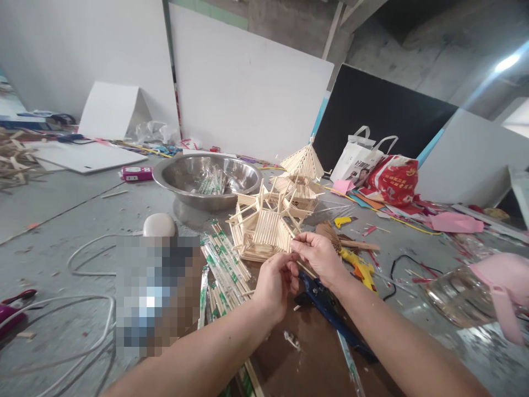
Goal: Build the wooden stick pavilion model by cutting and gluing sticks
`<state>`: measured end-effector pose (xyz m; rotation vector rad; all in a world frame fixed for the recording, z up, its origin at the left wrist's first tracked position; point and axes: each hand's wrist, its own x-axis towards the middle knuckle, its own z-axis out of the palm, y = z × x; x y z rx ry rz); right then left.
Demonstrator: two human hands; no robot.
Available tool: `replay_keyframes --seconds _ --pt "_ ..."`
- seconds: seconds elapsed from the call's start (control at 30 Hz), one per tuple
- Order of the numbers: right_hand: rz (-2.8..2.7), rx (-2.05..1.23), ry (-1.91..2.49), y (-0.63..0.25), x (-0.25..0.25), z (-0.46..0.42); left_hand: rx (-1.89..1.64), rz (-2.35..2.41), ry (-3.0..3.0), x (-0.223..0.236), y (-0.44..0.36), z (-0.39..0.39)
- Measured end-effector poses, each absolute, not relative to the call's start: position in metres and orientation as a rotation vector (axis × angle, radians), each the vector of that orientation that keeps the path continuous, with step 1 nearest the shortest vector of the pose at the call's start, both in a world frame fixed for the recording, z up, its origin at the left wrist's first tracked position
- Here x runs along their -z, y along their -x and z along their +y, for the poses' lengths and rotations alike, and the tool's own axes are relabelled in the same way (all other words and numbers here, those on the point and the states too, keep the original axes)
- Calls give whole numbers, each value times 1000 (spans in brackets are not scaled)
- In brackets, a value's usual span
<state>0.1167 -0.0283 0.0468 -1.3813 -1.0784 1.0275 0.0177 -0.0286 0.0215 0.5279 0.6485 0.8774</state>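
Observation:
A small pavilion-like model of wooden sticks stands just beyond my hands. My right hand is closed in a pinch at its lower right corner; what the fingertips hold is too small to make out. Closed with curled fingers, my left hand is close beside the right, and its contents are hidden. Under my right wrist lie blue-handled cutters on a brown board. Wrapped chopsticks are heaped left of the model. A yellow glue gun rests right of my right hand.
Behind the model are a stick-built roof and a steel basin holding wrapped sticks. A yellow utility knife and a pink-lidded clear jug lie to the right. White cables cross the floor at left, beside a blurred-out patch.

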Motion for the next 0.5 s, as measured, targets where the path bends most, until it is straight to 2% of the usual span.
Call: replay_keyframes --seconds 0.5 --pt "-1107 -1011 1366 -117 -44 -28 -881 597 -505 -19 -18 -27"
